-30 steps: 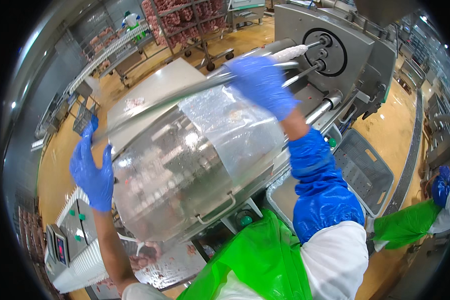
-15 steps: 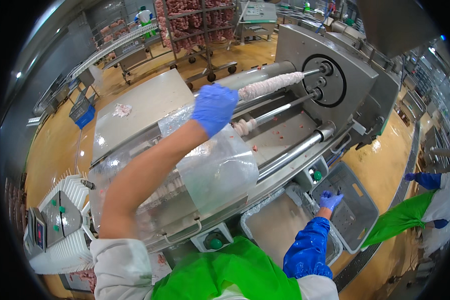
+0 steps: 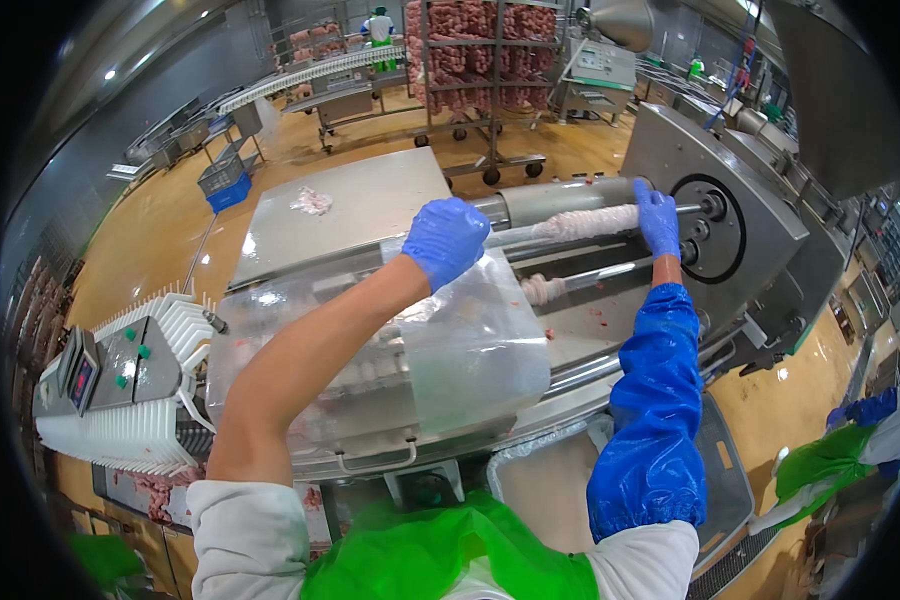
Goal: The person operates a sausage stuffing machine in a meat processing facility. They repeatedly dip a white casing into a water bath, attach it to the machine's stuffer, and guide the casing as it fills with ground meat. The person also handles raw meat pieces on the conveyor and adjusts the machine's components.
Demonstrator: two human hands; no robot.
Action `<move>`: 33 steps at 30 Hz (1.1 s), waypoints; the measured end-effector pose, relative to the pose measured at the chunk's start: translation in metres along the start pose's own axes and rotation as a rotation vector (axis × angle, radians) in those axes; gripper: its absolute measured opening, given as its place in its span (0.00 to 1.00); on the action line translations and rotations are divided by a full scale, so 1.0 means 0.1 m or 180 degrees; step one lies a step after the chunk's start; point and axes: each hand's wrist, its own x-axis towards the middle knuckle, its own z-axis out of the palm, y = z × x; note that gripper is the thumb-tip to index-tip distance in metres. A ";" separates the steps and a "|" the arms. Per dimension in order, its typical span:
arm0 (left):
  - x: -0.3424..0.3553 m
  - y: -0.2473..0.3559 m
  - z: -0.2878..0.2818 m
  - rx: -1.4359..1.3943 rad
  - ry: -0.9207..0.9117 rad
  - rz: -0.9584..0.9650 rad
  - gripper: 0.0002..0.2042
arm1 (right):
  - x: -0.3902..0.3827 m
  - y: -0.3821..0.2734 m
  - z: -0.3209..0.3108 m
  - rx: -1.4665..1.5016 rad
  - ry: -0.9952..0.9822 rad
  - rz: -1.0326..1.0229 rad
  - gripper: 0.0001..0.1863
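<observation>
A steel stuffing tube [image 3: 689, 209] reaches left from the round plate of a filling machine. On it sits a pale, wrinkled sausage casing [image 3: 588, 222]. My left hand [image 3: 445, 243], in a blue glove, is clenched around the left end of the tube, where a smoother whitish stretch shows; its exact hold is hidden. At the casing's right end, my gloved right hand [image 3: 658, 220] wraps over it with one finger pointing up. Below lies a second tube [image 3: 615, 271] with a short bunched casing [image 3: 542, 290] at its left end.
A clear plastic cover [image 3: 470, 350] spans the machine's front left. Scraps lie on the steel top [image 3: 355, 200]. A grey crate [image 3: 727, 480] and a lined tub [image 3: 540, 490] stand near me. Behind is a rack of sausages [image 3: 490, 60]. A co-worker [image 3: 850, 455] is at right.
My right hand has gone from above the grey crate up to the casing's right end. My left hand remains closed at the tube's left end. The view has shifted.
</observation>
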 end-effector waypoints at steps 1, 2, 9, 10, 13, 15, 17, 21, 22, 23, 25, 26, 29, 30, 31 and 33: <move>-0.15 -0.07 -0.04 -0.0032 -0.0011 -0.0045 0.06 | -0.04 -0.10 0.05 0.0546 -0.0168 -0.0014 0.29; -0.26 -0.12 -0.09 0.0135 -0.0216 -0.0087 0.06 | -0.08 -0.18 0.07 0.1081 -0.0328 -0.0014 0.29; -0.71 -0.28 -0.26 -0.0117 -0.0283 -0.0481 0.06 | -0.51 -0.53 0.19 0.0961 -0.0344 -0.1021 0.30; -0.84 -0.36 -0.30 -0.0097 -0.0286 -0.0566 0.05 | -0.63 -0.69 0.19 0.0876 -0.0370 -0.0826 0.32; -1.16 -0.65 -0.40 0.0115 -0.0358 -0.0948 0.05 | -0.66 -0.55 0.14 0.1114 -0.0123 -0.0853 0.30; -1.47 -0.80 -0.59 0.0214 -0.0419 -0.1230 0.06 | -0.89 -0.62 0.08 0.1620 0.0255 -0.0864 0.28; -1.85 -0.92 -0.73 0.0264 -0.0427 -0.1526 0.06 | -1.33 -0.62 0.09 0.1666 0.0876 -0.0642 0.20; -2.35 -0.96 -0.90 0.0114 -0.0698 -0.2165 0.06 | -2.37 -0.29 0.68 0.2245 -0.0376 0.0112 0.13; -2.34 -0.94 -0.91 0.0018 -0.0792 -0.2321 0.06 | -2.62 -0.19 1.00 0.2245 -0.0953 0.0173 0.13; -2.35 -0.90 -0.94 -0.0055 -0.0896 -0.2489 0.06 | -2.84 -0.10 1.34 0.2171 -0.0959 -0.0218 0.13; -2.50 -0.74 -0.95 -0.0269 -0.0446 -0.2240 0.05 | -2.89 -0.32 1.48 0.1797 -0.0737 -0.0478 0.13; -2.54 -0.65 -0.97 -0.0376 -0.0212 -0.2116 0.05 | -2.79 -0.42 1.52 0.2377 -0.0781 -0.0060 0.13; -2.30 -0.12 -1.13 -0.0901 -0.0114 -0.2171 0.06 | -2.62 -0.32 1.69 0.2667 -0.0825 0.0238 0.13; -2.37 -0.03 -1.16 -0.0845 -0.0109 -0.2085 0.06 | -2.64 -0.39 1.66 0.2409 -0.0706 -0.0085 0.12; -2.41 0.07 -1.22 -0.0984 -0.0208 -0.2069 0.06 | -2.62 -0.44 1.67 0.2146 -0.0574 -0.0413 0.12; -2.50 0.27 -1.39 -0.1278 -0.0433 -0.2041 0.06 | -2.57 -0.41 1.65 0.3009 -0.0569 0.0110 0.12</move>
